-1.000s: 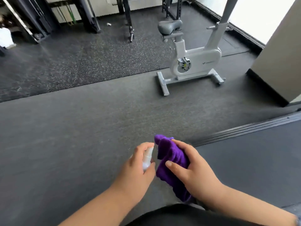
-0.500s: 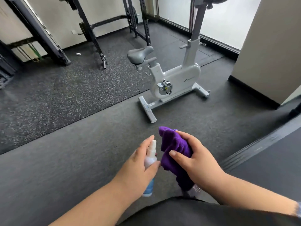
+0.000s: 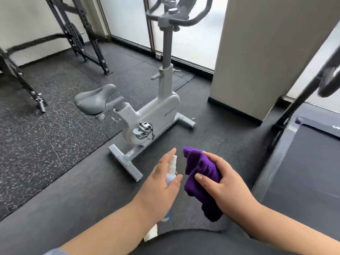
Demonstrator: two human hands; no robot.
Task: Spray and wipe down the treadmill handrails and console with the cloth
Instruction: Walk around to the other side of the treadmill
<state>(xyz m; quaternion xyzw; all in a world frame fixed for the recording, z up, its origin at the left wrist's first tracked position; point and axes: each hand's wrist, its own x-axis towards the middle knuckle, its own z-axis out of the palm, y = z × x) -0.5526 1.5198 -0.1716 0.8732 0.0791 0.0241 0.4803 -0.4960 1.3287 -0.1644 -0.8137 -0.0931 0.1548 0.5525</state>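
My left hand (image 3: 161,183) grips a small clear spray bottle (image 3: 171,170) with a white nozzle, index finger raised beside the nozzle. My right hand (image 3: 226,183) holds a bunched purple cloth (image 3: 198,173) right next to the bottle, its nozzle pointing toward the cloth. The treadmill (image 3: 301,162) lies at the right edge, with its dark belt and grey side rail showing. One black upright and a blurred handrail (image 3: 329,83) rise at the far right. The console is out of view.
A white exercise bike (image 3: 147,115) stands on the dark rubber floor straight ahead, its base close to my hands. A black weight rack (image 3: 82,37) is at the back left. A beige pillar (image 3: 257,57) stands between the bike and the treadmill.
The view has swung up and to the right, bringing the treadmill and its upright into sight. Both hands keep the same hold on bottle and cloth.
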